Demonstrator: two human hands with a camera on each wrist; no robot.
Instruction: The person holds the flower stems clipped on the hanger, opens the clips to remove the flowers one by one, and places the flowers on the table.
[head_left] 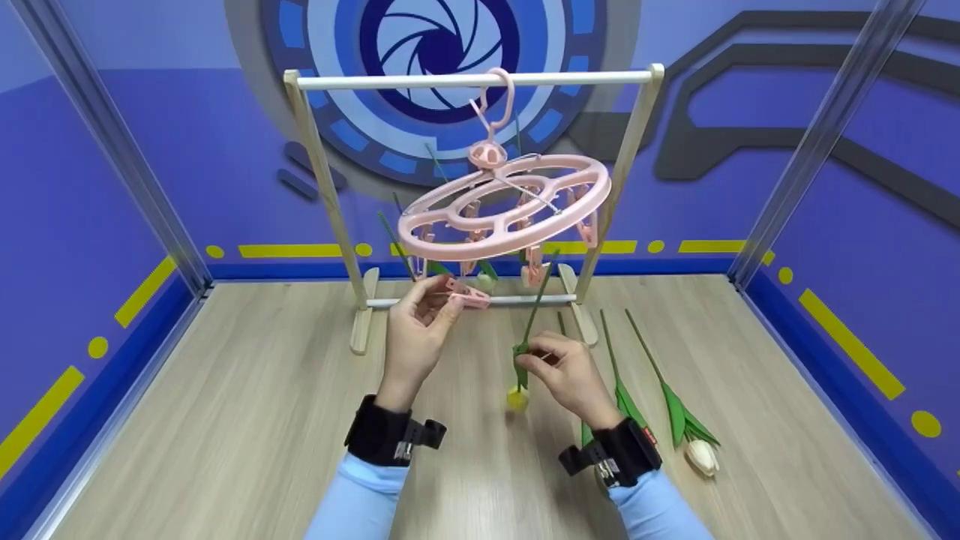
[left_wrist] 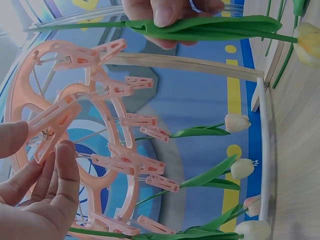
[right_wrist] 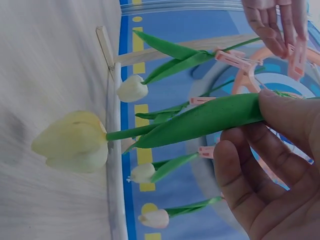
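Observation:
My left hand (head_left: 415, 337) pinches a pink clothespin (head_left: 469, 294) between thumb and fingers, below the near rim of a round pink clip hanger (head_left: 495, 247). In the left wrist view, the clothespin (left_wrist: 56, 120) is gripped at its handle end. To the right, my right hand (head_left: 566, 375) pinches a yellow tulip (head_left: 517, 397) by its green leaves and stem, bloom downward. The right wrist view shows its pale yellow bloom (right_wrist: 72, 141) up close. Other tulips, such as a white one (right_wrist: 132, 88), hang bloom-down from clips on the hanger.
The hanger hooks over the white bar (head_left: 405, 81) of a wooden stand (head_left: 322, 180). On the table's right side lie more tulips, among them a white one (head_left: 702, 457); my right forearm partly covers others. Patterned walls (head_left: 225, 150) enclose the back and sides.

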